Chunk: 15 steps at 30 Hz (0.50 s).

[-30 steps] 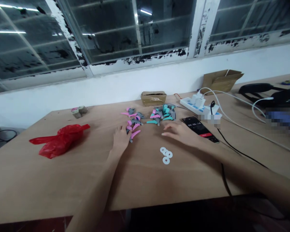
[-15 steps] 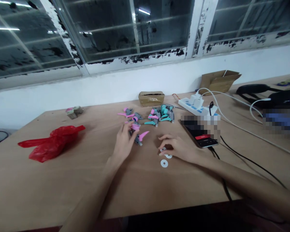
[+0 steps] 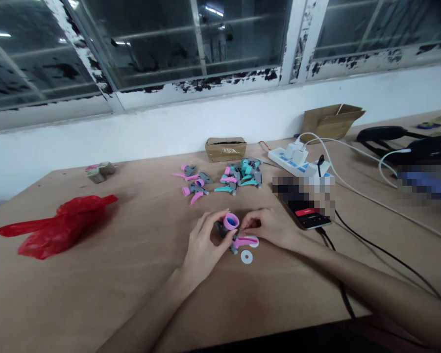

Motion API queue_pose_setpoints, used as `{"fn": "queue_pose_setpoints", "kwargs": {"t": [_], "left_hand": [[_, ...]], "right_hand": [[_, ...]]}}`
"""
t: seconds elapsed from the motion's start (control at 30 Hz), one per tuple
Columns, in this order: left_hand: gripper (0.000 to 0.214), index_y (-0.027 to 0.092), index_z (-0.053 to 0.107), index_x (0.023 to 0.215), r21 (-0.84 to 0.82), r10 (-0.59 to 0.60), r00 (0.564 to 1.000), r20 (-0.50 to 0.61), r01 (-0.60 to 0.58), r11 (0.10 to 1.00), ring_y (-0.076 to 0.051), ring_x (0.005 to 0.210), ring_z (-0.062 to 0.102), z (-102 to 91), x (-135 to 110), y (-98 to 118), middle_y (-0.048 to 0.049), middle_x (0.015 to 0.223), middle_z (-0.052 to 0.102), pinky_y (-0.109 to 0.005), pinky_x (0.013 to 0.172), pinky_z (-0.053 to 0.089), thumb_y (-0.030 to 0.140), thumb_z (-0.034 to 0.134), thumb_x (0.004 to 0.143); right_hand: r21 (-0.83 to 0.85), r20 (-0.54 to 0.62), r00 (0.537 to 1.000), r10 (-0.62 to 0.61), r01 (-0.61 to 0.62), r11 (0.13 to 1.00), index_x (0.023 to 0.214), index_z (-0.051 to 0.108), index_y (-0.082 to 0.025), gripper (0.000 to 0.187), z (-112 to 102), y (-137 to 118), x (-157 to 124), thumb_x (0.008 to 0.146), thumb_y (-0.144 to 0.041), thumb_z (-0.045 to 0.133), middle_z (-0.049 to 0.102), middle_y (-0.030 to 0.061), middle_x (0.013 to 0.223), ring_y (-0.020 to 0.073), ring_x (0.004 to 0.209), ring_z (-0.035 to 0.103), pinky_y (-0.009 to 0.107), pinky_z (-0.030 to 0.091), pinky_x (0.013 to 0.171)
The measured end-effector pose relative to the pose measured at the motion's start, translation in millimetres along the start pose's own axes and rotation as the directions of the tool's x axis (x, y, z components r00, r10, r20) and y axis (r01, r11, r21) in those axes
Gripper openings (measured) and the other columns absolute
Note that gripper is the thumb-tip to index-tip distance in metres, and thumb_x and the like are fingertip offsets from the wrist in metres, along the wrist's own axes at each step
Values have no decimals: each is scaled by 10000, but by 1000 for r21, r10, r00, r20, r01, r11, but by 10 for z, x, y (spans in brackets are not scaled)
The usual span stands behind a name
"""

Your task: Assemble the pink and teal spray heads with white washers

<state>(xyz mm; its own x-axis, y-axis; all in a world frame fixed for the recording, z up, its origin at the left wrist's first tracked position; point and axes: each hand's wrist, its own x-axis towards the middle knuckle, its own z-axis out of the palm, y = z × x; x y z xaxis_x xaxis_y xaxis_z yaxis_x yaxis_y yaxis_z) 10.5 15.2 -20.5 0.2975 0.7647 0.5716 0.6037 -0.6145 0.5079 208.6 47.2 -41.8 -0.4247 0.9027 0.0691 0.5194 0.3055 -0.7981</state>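
Brown desk [image 3: 139, 215], left edge slanting toward the viewer, far edge against the white wall, near edge below the forearms. Open surface runs from the red plastic bag [image 3: 64, 225] across to the left hand [image 3: 206, 242]; on the right, room is tighter, hemmed by the phone [image 3: 305, 208] and its black cable [image 3: 330, 240].

Change over 0.5 s: left hand has carried one pink-and-grey spray head [image 3: 231, 223] away from the pink group, toward the right hand [image 3: 270, 228]. Left thumb and fingers pinch it, pink collar tipped upward, just above the washers. Right hand, previously over the washers with thumb and fingers parted, now has its fingertips drawn together beside the spray head; cannot tell whether a washer is between them. One white washer [image 3: 246, 257] lies fully visible; another is partly covered by the pink trigger [image 3: 245, 241].

Surroundings, left to right: small blocks [image 3: 100, 172] behind the bag; remaining pink spray heads [image 3: 202, 177]; small cardboard box [image 3: 226, 149] near the wall; teal-and-grey spray heads [image 3: 257, 177]; power strip [image 3: 284, 161] with white cables; open carton [image 3: 327, 122]. Phone and cable border the right forearm.
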Motion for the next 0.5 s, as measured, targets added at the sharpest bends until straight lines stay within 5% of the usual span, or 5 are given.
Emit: {"fn": "queue_pose_setpoints", "kwargs": {"t": [0.17,0.33,0.5], "left_hand": [[347,227,561,1094,20,49,998,-27,-49,999,-176,941,590,-27,12,47,-40,1011,599,-341,834,498,151,617,761],[277,220,614,1014,20,101,994,-49,-101,995,-172,901,598,-26,1,79,-42,958,598,-324,805,513,148,627,747],[277,212,597,997,16,112,991,-70,-111,994,-177,894,630,-14,-17,85,-40,981,637,-319,795,530,147,644,731]], "right_hand": [[321,-19,999,49,-40,946,847,700,-200,200,-107,24,-41,739,-364,657,719,25,868,173,796,661,309,490,740],[530,-81,996,47,3,848,954,689,-207,270,-250,-238,-96,730,-359,679,719,32,922,169,832,663,304,493,768],[284,-102,987,-121,145,948,876,723,-247,142,-256,-523,-126,771,-307,650,724,5,900,170,841,659,300,482,782]]}}
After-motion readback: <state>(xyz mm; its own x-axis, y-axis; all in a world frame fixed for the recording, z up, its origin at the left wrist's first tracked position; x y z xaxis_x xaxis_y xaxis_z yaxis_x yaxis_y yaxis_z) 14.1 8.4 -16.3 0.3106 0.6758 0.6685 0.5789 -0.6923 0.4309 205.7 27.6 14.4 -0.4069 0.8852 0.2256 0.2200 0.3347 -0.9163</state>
